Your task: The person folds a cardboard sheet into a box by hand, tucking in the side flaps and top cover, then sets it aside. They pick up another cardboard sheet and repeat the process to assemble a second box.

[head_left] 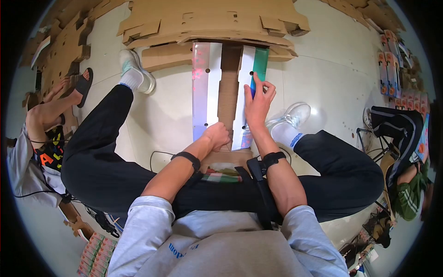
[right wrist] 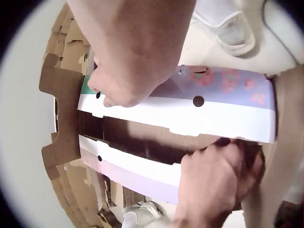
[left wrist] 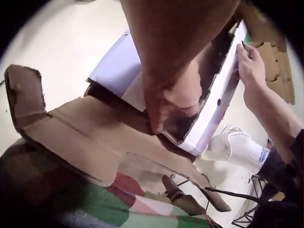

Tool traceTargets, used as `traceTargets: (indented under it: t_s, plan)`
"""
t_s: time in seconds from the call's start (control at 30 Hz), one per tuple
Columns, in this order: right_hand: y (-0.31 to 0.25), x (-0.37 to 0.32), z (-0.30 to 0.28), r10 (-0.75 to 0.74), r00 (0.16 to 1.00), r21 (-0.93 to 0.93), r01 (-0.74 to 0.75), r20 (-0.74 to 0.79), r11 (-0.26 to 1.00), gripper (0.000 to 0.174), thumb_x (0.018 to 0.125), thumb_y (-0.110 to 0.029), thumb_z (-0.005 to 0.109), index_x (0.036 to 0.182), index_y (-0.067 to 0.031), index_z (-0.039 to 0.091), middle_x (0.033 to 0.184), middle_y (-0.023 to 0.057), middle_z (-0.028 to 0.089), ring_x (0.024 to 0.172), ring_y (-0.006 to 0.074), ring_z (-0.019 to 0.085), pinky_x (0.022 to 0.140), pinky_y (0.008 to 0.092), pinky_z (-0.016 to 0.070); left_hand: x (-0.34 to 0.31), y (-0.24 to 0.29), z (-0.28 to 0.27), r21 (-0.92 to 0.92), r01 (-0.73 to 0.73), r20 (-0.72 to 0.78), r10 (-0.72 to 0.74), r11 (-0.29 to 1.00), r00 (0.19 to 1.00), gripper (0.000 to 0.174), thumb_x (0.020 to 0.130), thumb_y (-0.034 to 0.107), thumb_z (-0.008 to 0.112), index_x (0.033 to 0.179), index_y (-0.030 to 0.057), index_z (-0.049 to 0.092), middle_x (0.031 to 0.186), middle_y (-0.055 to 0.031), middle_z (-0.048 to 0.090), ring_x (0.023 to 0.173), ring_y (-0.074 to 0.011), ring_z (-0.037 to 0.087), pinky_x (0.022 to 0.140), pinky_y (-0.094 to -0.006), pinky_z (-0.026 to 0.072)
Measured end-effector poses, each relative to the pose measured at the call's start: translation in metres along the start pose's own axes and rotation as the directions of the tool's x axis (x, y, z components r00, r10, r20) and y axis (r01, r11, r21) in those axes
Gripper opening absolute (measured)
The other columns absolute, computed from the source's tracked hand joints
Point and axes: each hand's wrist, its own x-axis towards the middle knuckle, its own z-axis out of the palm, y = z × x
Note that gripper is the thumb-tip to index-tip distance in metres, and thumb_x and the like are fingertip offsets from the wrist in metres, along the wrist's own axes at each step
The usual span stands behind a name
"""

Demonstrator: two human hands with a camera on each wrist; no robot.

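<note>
A long cardboard box with printed lilac, pink and green sides lies on the floor between the person's legs. White strips with round holes run along both long sides, and a brown slot is between them. At the near end, the left hand reaches into the slot with fingers curled; its fingertips are partly hidden. One finger comes down by the near fold in the left wrist view. The right hand rests on the right side wall, thumb over the white strip, index finger beside a hole. A brown end flap spreads toward the person's lap.
Flattened cardboard sheets are stacked beyond the far end. Shoes stand on both sides of the box. Other people's legs show at the left and right. Packed printed boxes stand at the far right. Black straps circle both wrists.
</note>
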Motion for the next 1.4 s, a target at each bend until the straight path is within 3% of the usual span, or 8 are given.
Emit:
traceTargets:
  t_s: [0.43,0.63,0.83,1.0,1.1,1.27,1.37,1.4]
  plan:
    - [0.006,-0.002,-0.003,-0.025,1.000,0.001,0.025,-0.013,1.000,0.053,0.101,-0.019,0.073,0.152,-0.0158,0.059,0.128,0.0200,0.048,0.122,0.0374,0.049,0.104,0.0473,0.0473,0.003,0.025,0.046,-0.100,0.126,-0.241,-0.147,0.987,0.959,0.017,0.092,0.020,0.063,0.089,0.0070,0.074,0.072,-0.0061,0.075,0.066,-0.0263,0.076,0.058,-0.0429,0.0571]
    - [0.008,-0.025,-0.003,0.006,1.000,0.087,-0.006,-0.003,0.996,0.052,0.102,-0.016,0.070,0.152,-0.0117,0.058,0.140,0.0211,0.047,0.129,0.0391,0.051,0.106,0.0462,0.0485,0.006,0.009,0.028,-0.105,0.024,-0.289,-0.053,0.994,0.956,0.015,0.090,0.018,0.063,0.090,0.0057,0.070,0.092,-0.0112,0.079,0.098,-0.0271,0.076,0.095,-0.0455,0.0604]
    - [0.003,-0.019,-0.006,0.002,1.000,0.040,-0.003,0.027,0.999,0.050,0.103,-0.015,0.069,0.151,-0.0094,0.057,0.144,0.0205,0.047,0.133,0.0407,0.051,0.108,0.0485,0.0490,-0.025,-0.001,-0.003,0.075,0.116,-0.452,-0.070,0.990,0.889,0.015,0.088,0.018,0.064,0.088,0.0051,0.070,0.091,-0.0123,0.072,0.114,-0.0291,0.067,0.133,-0.0518,0.0282]
    - [-0.007,-0.017,-0.002,0.007,1.000,-0.022,-0.007,0.010,1.000,0.054,0.102,-0.017,0.071,0.153,-0.0070,0.054,0.145,0.0217,0.047,0.134,0.0418,0.049,0.109,0.0498,0.0485,-0.036,-0.018,-0.002,-0.138,0.163,-0.644,-0.214,0.977,0.735,0.015,0.083,0.015,0.067,0.090,0.0047,0.074,0.105,-0.0125,0.062,0.115,-0.0328,0.060,0.117,-0.0443,0.0450]
    - [-0.019,-0.013,0.000,0.022,0.999,-0.038,-0.021,0.027,0.999,0.064,0.099,-0.022,0.076,0.156,-0.0062,0.050,0.148,0.0233,0.043,0.137,0.0438,0.046,0.111,0.0518,0.0470,-0.035,-0.019,-0.011,-0.381,0.125,-0.506,-0.319,0.916,0.801,0.013,0.080,0.014,0.067,0.083,0.0027,0.074,0.102,-0.0146,0.059,0.114,-0.0357,0.057,0.106,-0.0449,0.0480]
    - [-0.031,-0.018,0.000,0.061,0.997,-0.078,-0.057,0.056,0.995,0.083,0.091,-0.031,0.085,0.160,-0.0063,0.044,0.152,0.0256,0.039,0.142,0.0461,0.040,0.116,0.0537,0.0426,-0.025,-0.014,-0.040,-0.799,0.054,-0.544,-0.758,0.599,0.361,0.013,0.084,0.005,0.061,0.072,-0.0008,0.060,0.076,-0.0184,0.054,0.060,-0.0433,0.057,0.057,-0.0524,0.0497]
    - [-0.027,-0.023,0.014,-0.020,0.999,-0.145,0.025,0.037,0.989,0.088,0.090,-0.034,0.087,0.160,-0.0048,0.043,0.153,0.0256,0.039,0.142,0.0452,0.040,0.118,0.0529,0.0399,-0.032,-0.028,-0.046,-0.668,0.079,-0.631,-0.619,0.740,0.468,0.013,0.084,0.007,0.063,0.076,-0.0022,0.061,0.079,-0.0192,0.054,0.065,-0.0437,0.060,0.059,-0.0524,0.0491]
    - [-0.029,-0.022,0.013,-0.033,0.999,-0.177,0.039,0.037,0.984,0.090,0.088,-0.035,0.088,0.160,-0.0031,0.044,0.152,0.0261,0.039,0.142,0.0450,0.039,0.119,0.0529,0.0382,-0.030,-0.027,-0.046,-0.704,0.056,-0.646,-0.672,0.708,0.364,0.016,0.087,0.010,0.064,0.077,-0.0024,0.059,0.075,-0.0192,0.055,0.060,-0.0393,0.057,0.057,-0.0492,0.0455]
